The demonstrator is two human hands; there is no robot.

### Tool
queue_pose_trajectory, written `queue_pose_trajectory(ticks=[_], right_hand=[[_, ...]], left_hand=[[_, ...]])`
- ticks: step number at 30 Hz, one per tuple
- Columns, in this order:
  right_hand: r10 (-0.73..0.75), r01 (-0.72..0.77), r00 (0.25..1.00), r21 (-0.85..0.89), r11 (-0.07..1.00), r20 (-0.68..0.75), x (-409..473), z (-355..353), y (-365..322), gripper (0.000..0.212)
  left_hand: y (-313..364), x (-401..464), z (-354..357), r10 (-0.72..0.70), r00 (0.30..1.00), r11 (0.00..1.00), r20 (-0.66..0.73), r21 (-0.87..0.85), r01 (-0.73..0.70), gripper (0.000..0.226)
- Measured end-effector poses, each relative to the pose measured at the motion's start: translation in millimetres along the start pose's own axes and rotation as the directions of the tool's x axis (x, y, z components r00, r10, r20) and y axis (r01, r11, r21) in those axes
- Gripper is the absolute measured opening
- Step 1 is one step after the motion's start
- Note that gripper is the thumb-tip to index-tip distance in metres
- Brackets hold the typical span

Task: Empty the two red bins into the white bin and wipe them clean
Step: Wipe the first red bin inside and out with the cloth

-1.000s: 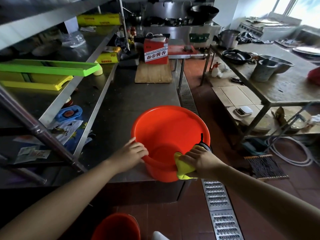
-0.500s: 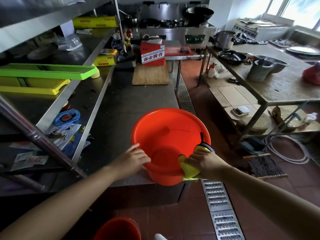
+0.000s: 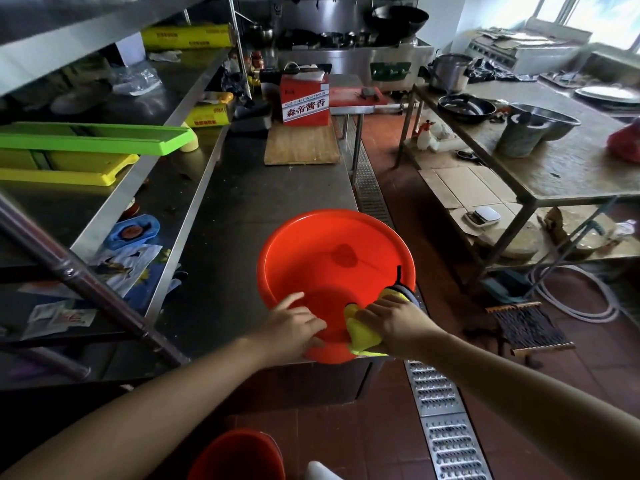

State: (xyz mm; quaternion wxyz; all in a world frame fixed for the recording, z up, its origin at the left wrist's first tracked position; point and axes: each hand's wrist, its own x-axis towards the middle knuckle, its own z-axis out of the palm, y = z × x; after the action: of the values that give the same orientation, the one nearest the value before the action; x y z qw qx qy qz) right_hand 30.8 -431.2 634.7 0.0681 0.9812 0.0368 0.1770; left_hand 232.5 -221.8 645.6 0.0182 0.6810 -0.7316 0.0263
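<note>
A red bin [image 3: 332, 258] stands at the front corner of the steel counter [image 3: 242, 209], tipped a little toward me, its inside bare. My left hand [image 3: 291, 329] grips the near rim, fingers curled over the edge. My right hand [image 3: 389, 323] holds a yellow cloth [image 3: 362, 336] against the near right wall of the bin. The second red bin [image 3: 239, 455] sits on the floor below, partly cut off at the bottom edge. A sliver of a white thing [image 3: 320, 472] shows beside it; what it is I cannot tell.
A wooden board [image 3: 301, 143] and a red box [image 3: 304, 103] sit farther back on the counter. Shelves with green and yellow trays [image 3: 86, 140] run along the left. A floor drain grate [image 3: 440, 410] lies to the right, and a second table [image 3: 554, 161] beyond it.
My left hand slid rightward along the near rim toward the right hand. The cloth and right hand shifted slightly along the wall. The bin sits a bit nearer the counter edge.
</note>
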Motion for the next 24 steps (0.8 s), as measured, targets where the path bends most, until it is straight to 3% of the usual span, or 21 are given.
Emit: queue_pose_trajectory(ticks=[2,6,10,13,15,19,24], right_hand=[[-0.024,0.024,1.000,0.036,0.999,-0.002,-7.4,-3.0,16.3,0.062],[-0.025,0.025,0.999,0.004,1.000,-0.039,-7.0,6.4,18.5,0.059],[-0.008,0.006,0.999,-0.040,0.999,-0.039,4.7,15.2,6.3,0.056],[-0.007,0.006,1.000,-0.054,0.999,-0.026,10.2,15.1,-1.6,0.060],[-0.013,0.013,1.000,-0.030,0.999,-0.009,8.0,10.2,0.5,0.068],[-0.008,0.008,1.000,-0.001,1.000,0.023,6.4,-1.4,15.0,0.071],[-0.034,0.030,0.997,0.059,0.998,0.067,10.5,-5.1,30.2,0.061]], left_hand=[[-36.3,-17.9,-5.4,-0.006,1.000,0.999,-0.001,0.038,0.006,0.028],[-72.7,-19.7,-22.6,-0.087,0.990,0.988,0.114,0.138,0.071,0.041],[-13.0,6.2,-11.5,0.011,0.985,0.993,0.173,0.114,-0.031,0.058],[24.1,21.4,1.0,-0.081,0.990,0.996,0.116,-0.033,0.085,0.040],[22.9,23.1,-1.7,-0.058,0.997,0.997,0.047,-0.054,0.061,0.037],[-28.5,5.1,-6.6,0.052,0.995,0.998,-0.083,0.038,-0.049,0.029],[-91.4,-5.9,-15.1,-0.083,0.993,0.989,0.081,0.131,0.072,0.036]])
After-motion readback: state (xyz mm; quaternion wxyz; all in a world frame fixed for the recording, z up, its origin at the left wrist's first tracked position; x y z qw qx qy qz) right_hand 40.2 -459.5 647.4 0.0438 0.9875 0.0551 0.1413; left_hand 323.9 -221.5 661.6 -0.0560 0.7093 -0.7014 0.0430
